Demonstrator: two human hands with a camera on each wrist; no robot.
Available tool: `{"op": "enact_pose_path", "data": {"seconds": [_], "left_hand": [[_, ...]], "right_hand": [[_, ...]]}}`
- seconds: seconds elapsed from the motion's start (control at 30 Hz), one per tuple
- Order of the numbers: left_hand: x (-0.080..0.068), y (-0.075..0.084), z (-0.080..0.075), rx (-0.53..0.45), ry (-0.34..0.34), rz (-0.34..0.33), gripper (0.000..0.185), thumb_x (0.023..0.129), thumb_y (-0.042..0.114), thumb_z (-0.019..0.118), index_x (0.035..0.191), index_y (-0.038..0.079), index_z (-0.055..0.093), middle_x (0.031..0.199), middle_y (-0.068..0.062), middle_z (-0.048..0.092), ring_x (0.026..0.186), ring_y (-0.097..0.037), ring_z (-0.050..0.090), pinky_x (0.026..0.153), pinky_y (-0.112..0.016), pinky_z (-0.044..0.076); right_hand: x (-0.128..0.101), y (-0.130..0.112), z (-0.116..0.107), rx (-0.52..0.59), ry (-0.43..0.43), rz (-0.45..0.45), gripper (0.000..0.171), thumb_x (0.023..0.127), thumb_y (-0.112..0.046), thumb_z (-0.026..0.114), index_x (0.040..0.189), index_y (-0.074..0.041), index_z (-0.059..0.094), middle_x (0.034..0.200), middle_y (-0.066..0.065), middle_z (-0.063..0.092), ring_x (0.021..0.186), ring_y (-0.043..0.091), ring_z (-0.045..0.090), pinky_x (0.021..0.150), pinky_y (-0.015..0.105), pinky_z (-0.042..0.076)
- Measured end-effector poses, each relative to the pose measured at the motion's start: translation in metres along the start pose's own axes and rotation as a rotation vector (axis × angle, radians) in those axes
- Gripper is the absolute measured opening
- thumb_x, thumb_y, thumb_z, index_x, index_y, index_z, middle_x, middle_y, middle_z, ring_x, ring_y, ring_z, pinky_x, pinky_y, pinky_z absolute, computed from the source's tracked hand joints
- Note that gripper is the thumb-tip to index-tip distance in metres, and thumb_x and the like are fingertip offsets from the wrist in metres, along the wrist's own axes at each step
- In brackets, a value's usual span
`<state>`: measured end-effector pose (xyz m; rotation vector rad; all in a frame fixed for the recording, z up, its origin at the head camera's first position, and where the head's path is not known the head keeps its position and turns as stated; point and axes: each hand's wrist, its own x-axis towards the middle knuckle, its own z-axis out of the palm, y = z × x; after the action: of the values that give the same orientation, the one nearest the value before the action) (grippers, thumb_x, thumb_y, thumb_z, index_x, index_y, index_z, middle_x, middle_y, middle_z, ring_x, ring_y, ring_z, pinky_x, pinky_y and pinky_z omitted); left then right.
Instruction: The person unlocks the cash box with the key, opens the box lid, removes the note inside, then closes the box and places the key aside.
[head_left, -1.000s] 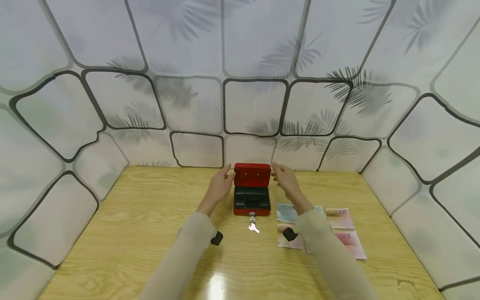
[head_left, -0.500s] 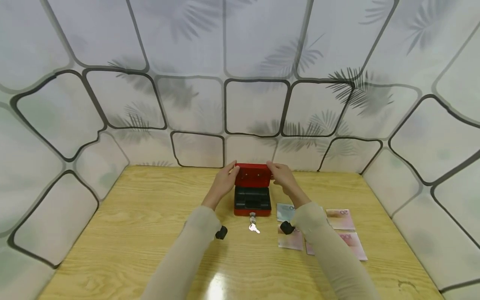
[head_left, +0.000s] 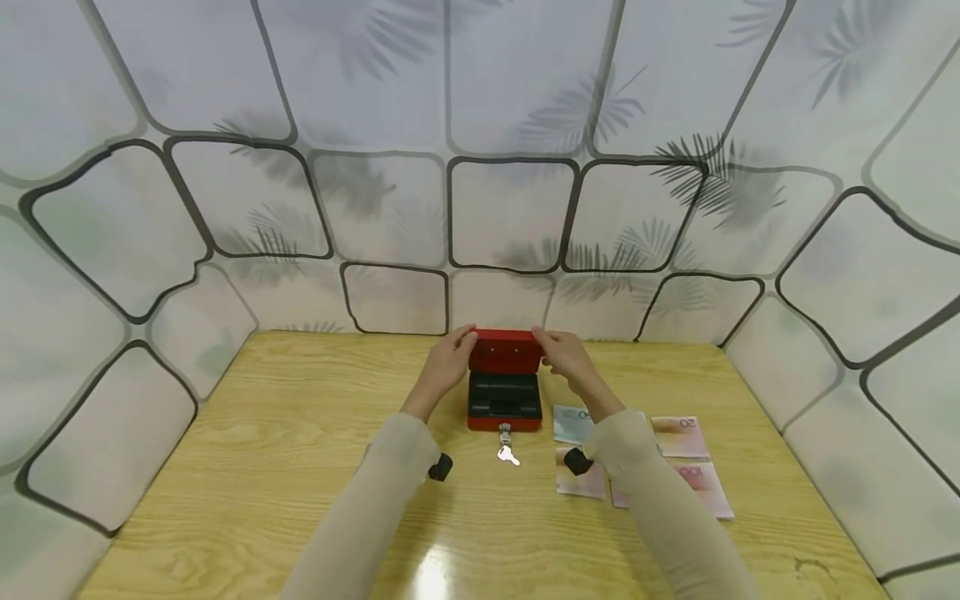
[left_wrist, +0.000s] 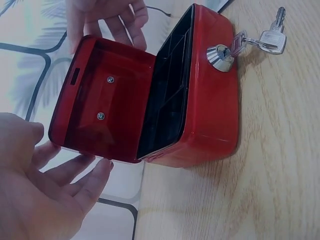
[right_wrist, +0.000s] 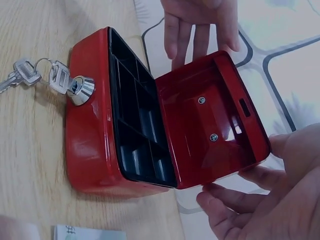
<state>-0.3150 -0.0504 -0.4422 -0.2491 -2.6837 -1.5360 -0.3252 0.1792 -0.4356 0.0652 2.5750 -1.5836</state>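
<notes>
A small red cash box (head_left: 504,423) stands on the table with its lid (head_left: 504,358) raised upright. Its black compartment tray (right_wrist: 127,172) fills the inside, and I see nothing lying in the compartments. My left hand (head_left: 444,367) holds the lid's left corner, thumb at the edge and fingers along the side and behind. At the opposite corner my right hand (head_left: 567,358) grips the lid in the same way, as the right wrist view shows. A key sits in the front lock (left_wrist: 221,59), and another key (left_wrist: 272,39) hangs from its ring onto the table.
Right of the box, several banknotes lie flat: a bluish one (head_left: 572,423), a pink one (head_left: 585,481), a 20 note (head_left: 680,436) and a 100 note (head_left: 703,489). My right sleeve (head_left: 637,467) partly covers them. A patterned wall covering (head_left: 502,217) rises behind the wooden table (head_left: 300,467).
Both hands have closed in from beside the lid onto its two upper corners. The lid's top edge looks slightly lower now; the box, keys and banknotes have stayed put.
</notes>
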Motion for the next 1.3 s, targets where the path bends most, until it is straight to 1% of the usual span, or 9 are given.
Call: {"op": "enact_pose_path", "data": {"seconds": [0.2, 0.37, 0.47, 0.67, 0.9, 1.0, 1.07, 1.17, 1.3], "left_hand": [[-0.004, 0.000, 0.000, -0.018, 0.026, 0.001, 0.049, 0.111, 0.034, 0.043, 0.147, 0.004, 0.057, 0.147, -0.017, 0.057, 0.137, -0.035, 0.051, 0.115, -0.051, 0.041], [-0.009, -0.002, 0.000, -0.042, 0.013, -0.004, 0.044, 0.110, 0.031, 0.049, 0.141, 0.004, 0.062, 0.132, -0.018, 0.065, 0.105, -0.033, 0.068, 0.092, -0.046, 0.057], [-0.011, -0.006, 0.000, -0.083, -0.018, -0.017, 0.042, 0.110, 0.028, 0.050, 0.140, 0.002, 0.063, 0.129, -0.020, 0.066, 0.100, -0.033, 0.069, 0.083, -0.040, 0.061], [-0.019, -0.012, -0.003, -0.075, -0.130, -0.025, 0.050, 0.111, 0.033, 0.049, 0.152, 0.005, 0.052, 0.147, -0.020, 0.056, 0.117, -0.035, 0.067, 0.096, -0.043, 0.057], [-0.032, -0.015, -0.005, -0.037, -0.184, -0.017, 0.054, 0.110, 0.035, 0.050, 0.157, 0.007, 0.045, 0.154, -0.018, 0.050, 0.115, -0.034, 0.069, 0.098, -0.044, 0.056], [-0.036, -0.015, -0.006, 0.020, -0.184, 0.009, 0.053, 0.110, 0.033, 0.052, 0.155, 0.006, 0.046, 0.126, -0.019, 0.069, 0.089, -0.023, 0.073, 0.077, -0.032, 0.058], [-0.038, -0.016, -0.006, 0.059, -0.188, 0.022, 0.052, 0.110, 0.032, 0.053, 0.155, 0.006, 0.047, 0.098, -0.016, 0.070, 0.071, -0.018, 0.061, 0.064, -0.030, 0.049], [-0.042, -0.021, -0.004, 0.093, -0.189, 0.038, 0.052, 0.109, 0.030, 0.056, 0.154, 0.006, 0.048, 0.100, -0.016, 0.071, 0.080, -0.018, 0.063, 0.070, -0.032, 0.051], [-0.049, -0.024, -0.003, 0.095, -0.189, 0.038, 0.053, 0.107, 0.028, 0.060, 0.153, 0.006, 0.049, 0.151, -0.015, 0.053, 0.134, -0.030, 0.055, 0.107, -0.045, 0.049]], "right_hand": [[-0.007, 0.001, -0.003, -0.059, -0.041, -0.038, 0.061, 0.108, -0.050, 0.045, 0.134, 0.002, 0.064, 0.116, 0.021, 0.066, 0.112, 0.043, 0.063, 0.097, 0.058, 0.051], [-0.014, 0.002, -0.009, -0.082, -0.124, -0.056, 0.062, 0.109, -0.049, 0.045, 0.143, 0.001, 0.058, 0.123, 0.024, 0.064, 0.117, 0.046, 0.063, 0.102, 0.060, 0.048], [-0.018, 0.004, -0.012, -0.090, -0.177, -0.081, 0.062, 0.109, -0.048, 0.045, 0.149, -0.001, 0.052, 0.130, 0.026, 0.063, 0.119, 0.046, 0.062, 0.103, 0.060, 0.048], [-0.023, 0.016, -0.013, -0.071, -0.220, -0.147, 0.059, 0.108, -0.044, 0.053, 0.149, -0.002, 0.053, 0.141, 0.026, 0.059, 0.126, 0.045, 0.058, 0.105, 0.059, 0.048], [-0.036, 0.026, -0.008, -0.119, -0.156, -0.229, 0.056, 0.105, -0.039, 0.060, 0.147, -0.001, 0.056, 0.142, 0.021, 0.060, 0.128, 0.042, 0.058, 0.105, 0.059, 0.048], [-0.040, 0.028, -0.007, -0.139, -0.146, -0.245, 0.056, 0.104, -0.037, 0.063, 0.145, -0.001, 0.057, 0.139, 0.021, 0.063, 0.128, 0.040, 0.058, 0.105, 0.058, 0.048], [-0.043, 0.030, -0.007, -0.152, -0.143, -0.254, 0.055, 0.103, -0.036, 0.064, 0.145, 0.000, 0.057, 0.135, 0.022, 0.065, 0.127, 0.040, 0.059, 0.105, 0.057, 0.048], [-0.047, 0.034, -0.005, -0.166, -0.131, -0.253, 0.056, 0.101, -0.036, 0.069, 0.144, -0.001, 0.059, 0.135, 0.022, 0.065, 0.127, 0.039, 0.060, 0.105, 0.056, 0.048], [-0.054, 0.040, -0.002, -0.198, -0.104, -0.262, 0.057, 0.098, -0.035, 0.073, 0.144, -0.003, 0.061, 0.139, 0.021, 0.062, 0.127, 0.037, 0.060, 0.105, 0.054, 0.049]]}}
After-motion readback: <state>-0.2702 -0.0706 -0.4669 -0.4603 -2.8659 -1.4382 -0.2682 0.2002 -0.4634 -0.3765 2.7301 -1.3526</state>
